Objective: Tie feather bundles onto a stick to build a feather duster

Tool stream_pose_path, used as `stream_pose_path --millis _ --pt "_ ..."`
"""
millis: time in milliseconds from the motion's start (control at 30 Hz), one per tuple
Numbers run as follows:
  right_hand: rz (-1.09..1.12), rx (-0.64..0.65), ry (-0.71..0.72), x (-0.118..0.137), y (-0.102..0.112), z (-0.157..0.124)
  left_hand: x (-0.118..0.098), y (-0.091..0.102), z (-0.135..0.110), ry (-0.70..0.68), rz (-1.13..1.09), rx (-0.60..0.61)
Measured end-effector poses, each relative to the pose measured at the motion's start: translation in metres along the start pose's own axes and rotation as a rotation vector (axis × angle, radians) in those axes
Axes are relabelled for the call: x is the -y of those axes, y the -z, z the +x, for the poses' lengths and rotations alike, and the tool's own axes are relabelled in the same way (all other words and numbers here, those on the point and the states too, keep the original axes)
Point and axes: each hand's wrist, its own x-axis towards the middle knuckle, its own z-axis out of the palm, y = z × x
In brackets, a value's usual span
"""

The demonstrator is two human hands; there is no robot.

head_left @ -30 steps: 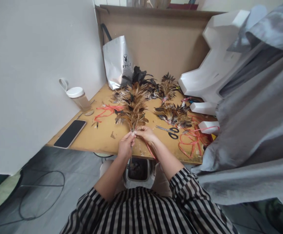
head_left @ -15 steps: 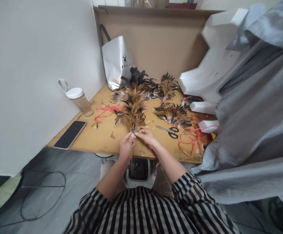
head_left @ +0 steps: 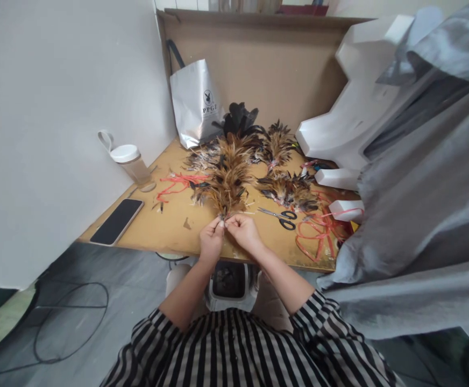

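Fingers (head_left: 220,223) of both hands meet over the near part of the tabletop (head_left: 178,236). Left hand (head_left: 211,243): thumb and fingertips pinching the near end of a long feather bundle (head_left: 230,174). Right hand (head_left: 244,232): thumb and fingertips closed at the same spot; what lies between them too small to tell. Bundle runs straight away from the hands, brown with dark tips, black plume at its far end. Dark-screened phone (head_left: 117,221) near the front edge, left. Scissors (head_left: 279,216) right of the hands; tangled red ribbon (head_left: 322,221) beyond them, farther right. Slightly farther: loose feathers (head_left: 286,189) right, red strips (head_left: 184,180) left, white-lidded cup (head_left: 135,167). Behind: silver bag (head_left: 192,102), against brown panel (head_left: 275,64).
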Motion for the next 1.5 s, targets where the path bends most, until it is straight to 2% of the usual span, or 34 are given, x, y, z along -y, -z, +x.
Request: stream_pose_path --millis 167,267,333,433,533,667,767,867,967,1033,1100,1167,1233,1333,1433,1500 --pt "-0.229 0.083 0.052 0.014 0.009 0.005 -0.01 0.011 0.009 -0.357 0.462 0.081" --pt "-0.49 0.132 0.14 0.036 0.018 0.005 -0.014 0.018 0.012 -0.539 0.738 0.148" --pt "-0.736 0.22 0.231 0.058 0.025 0.004 -0.017 0.021 0.013 -0.598 0.887 0.211" --pt "-1.064 0.414 0.34 0.091 0.034 0.006 -0.025 0.025 0.011 -0.606 1.108 0.292" --pt "-1.225 0.547 0.424 0.116 0.038 0.014 -0.037 0.027 0.006 -0.634 1.28 0.373" --pt "-1.169 0.597 0.518 0.127 0.045 0.035 -0.048 0.03 0.0 -0.704 1.294 0.354" --pt "-1.004 0.682 0.487 0.123 0.052 0.05 -0.054 0.035 0.0 -0.773 1.247 0.373" --pt "-0.899 0.736 0.419 0.12 0.051 0.056 -0.064 0.039 0.003 -0.919 1.296 0.513" --pt "-0.882 0.686 0.402 0.124 0.044 0.055 -0.079 0.042 0.008 -1.026 1.383 0.657" --pt "-0.866 0.649 0.37 0.128 0.044 0.056 -0.09 0.046 0.011 -1.026 1.462 0.69" --pt "-0.805 0.669 0.291 0.13 0.054 0.06 -0.101 0.053 0.013 -1.011 1.52 0.708" --pt "-0.708 0.695 0.183 0.128 0.076 0.068 -0.112 0.064 0.015 -0.971 1.519 0.704" --pt "-0.601 0.648 0.089 0.122 0.107 0.076 -0.123 0.077 0.016 -0.902 1.438 0.724" --pt "-0.452 0.506 -0.02 0.108 0.154 0.078 -0.141 0.097 0.017 -0.717 1.253 0.71" --pt "-0.355 0.342 -0.166 0.091 0.186 0.061 -0.159 0.109 0.015 -0.496 0.994 0.656" --pt "-0.369 0.098 -0.158 0.078 0.195 0.043 -0.168 0.111 0.013 -0.292 0.772 0.64"
